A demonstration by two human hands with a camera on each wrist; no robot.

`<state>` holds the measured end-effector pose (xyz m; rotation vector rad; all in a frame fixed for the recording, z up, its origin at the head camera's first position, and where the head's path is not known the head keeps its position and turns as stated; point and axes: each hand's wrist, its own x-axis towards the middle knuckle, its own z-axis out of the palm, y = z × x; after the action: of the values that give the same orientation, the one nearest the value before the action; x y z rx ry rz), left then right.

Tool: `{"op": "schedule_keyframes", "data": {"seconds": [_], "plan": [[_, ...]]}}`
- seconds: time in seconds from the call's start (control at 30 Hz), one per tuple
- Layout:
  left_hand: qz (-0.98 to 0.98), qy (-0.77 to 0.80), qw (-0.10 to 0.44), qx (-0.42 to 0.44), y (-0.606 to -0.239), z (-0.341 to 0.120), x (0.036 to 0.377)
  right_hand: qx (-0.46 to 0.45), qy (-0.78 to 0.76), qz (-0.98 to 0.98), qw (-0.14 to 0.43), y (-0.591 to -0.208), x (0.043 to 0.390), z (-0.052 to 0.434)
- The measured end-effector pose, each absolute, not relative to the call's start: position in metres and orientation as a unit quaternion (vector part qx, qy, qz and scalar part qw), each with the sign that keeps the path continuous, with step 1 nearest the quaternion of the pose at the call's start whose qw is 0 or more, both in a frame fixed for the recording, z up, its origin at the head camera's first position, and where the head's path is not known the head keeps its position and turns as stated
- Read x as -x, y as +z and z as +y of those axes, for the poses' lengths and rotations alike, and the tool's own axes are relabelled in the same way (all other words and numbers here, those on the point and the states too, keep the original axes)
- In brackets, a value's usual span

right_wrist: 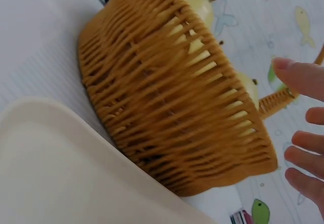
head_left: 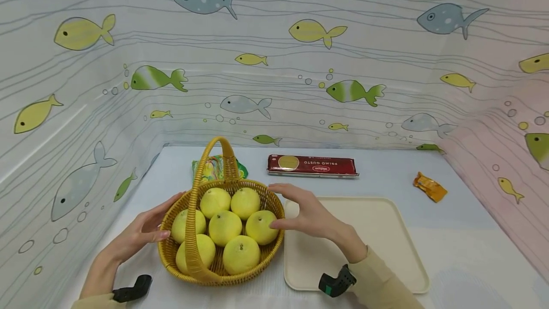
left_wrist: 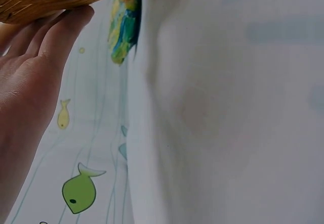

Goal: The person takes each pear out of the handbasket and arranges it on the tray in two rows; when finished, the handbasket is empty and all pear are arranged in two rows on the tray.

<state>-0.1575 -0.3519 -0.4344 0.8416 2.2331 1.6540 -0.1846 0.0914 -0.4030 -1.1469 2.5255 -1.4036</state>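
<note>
A yellow wicker basket [head_left: 223, 278] with a tall arched handle stands at the table's left middle, filled with several yellow-green pears [head_left: 225, 228]. At its left side my left hand [head_left: 139, 232] has its thumb near the rim; in the left wrist view its fairly straight fingers [left_wrist: 66, 32] lie against the wicker. On the other side, my right hand [head_left: 306, 213] spreads around the right rim, thumb tip by a pear. The right wrist view shows that hand's fingers [right_wrist: 309, 158] extended and apart from the basket [right_wrist: 172, 92].
A cream tray [head_left: 356, 261] lies right beside the basket, under my right forearm. Behind are a red Primo Gusto packet [head_left: 313, 166] and a green, colourful bag [head_left: 212, 168], partly hidden by the basket. An orange packet [head_left: 430, 186] lies far right. Fish-patterned walls [head_left: 274, 75] enclose the table.
</note>
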Motion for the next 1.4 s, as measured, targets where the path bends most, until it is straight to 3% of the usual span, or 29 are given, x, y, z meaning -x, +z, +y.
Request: {"op": "schedule_keyframes", "data": {"seconds": [0.23, 0.73, 1.4], "plan": [[0.751, 0.579, 0.127, -0.290, -0.435, -0.353, 0.158, 0.409, -0.432, 0.804, 0.008, -0.412, 0.181, 0.076], [0.759, 0.573, 0.122, -0.286, -0.431, -0.349, 0.155, 0.380, -0.382, 0.842, -0.003, -0.421, 0.171, 0.064], [0.752, 0.581, 0.130, -0.282, -0.432, -0.351, 0.155, 0.361, -0.291, 0.886, 0.020, -0.401, 0.164, 0.052]]}}
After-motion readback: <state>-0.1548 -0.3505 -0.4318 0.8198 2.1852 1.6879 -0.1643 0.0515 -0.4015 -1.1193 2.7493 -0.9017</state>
